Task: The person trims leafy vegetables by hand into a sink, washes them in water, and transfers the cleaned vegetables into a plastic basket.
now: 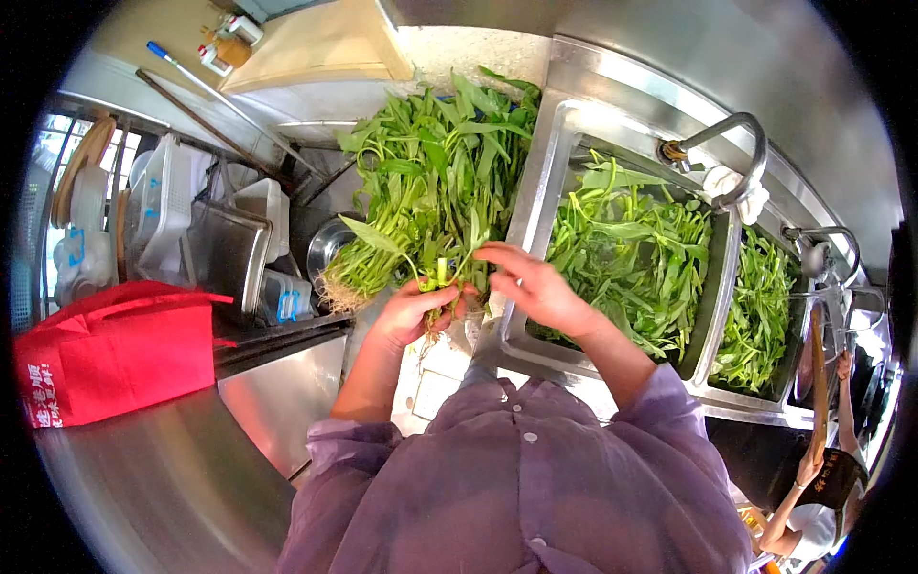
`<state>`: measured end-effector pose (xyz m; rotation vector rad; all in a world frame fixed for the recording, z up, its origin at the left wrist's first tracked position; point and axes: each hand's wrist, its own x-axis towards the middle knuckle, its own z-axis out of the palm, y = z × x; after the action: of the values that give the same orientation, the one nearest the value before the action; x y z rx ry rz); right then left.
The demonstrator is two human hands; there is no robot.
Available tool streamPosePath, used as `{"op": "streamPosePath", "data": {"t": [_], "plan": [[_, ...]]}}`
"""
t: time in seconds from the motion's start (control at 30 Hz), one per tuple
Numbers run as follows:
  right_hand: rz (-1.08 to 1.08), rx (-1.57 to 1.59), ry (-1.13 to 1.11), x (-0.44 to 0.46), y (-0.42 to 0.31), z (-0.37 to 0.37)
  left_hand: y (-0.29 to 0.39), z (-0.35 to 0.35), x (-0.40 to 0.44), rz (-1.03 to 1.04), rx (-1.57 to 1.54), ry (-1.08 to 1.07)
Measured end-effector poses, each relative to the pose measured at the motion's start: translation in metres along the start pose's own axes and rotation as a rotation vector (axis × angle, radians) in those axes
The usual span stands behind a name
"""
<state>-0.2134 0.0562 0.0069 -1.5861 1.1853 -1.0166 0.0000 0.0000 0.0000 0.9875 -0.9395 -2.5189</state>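
Your left hand grips stems; your right hand is by a leaf, grip unclear; any pull needs care.

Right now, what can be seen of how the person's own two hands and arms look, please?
Both the left hand and the right hand are bare, with no gloves. The loose purple sleeves end around the forearms, leaving the wrists uncovered. No watch or bracelet shows. Whether there is a ring, I cannot tell.
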Motion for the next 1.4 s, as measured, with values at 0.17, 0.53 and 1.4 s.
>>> {"op": "streamPosePath", "data": {"t": [0.17,0.53,1.4], "plan": [[-0.038,-0.358,-0.043,-0.010,-0.006,-0.015,0.016,0.043,0.007,-0.021,0.240,0.149],[0.577,-0.974,0.232,-0.107,0.040,-0.114,-0.068,-0.073,0.082,-0.001,0.404,0.704],[-0.005,-0.644,0.441,-0.038,0.011,-0.051,0.036,0.017,-0.083,0.098,0.127,0.435]]}}
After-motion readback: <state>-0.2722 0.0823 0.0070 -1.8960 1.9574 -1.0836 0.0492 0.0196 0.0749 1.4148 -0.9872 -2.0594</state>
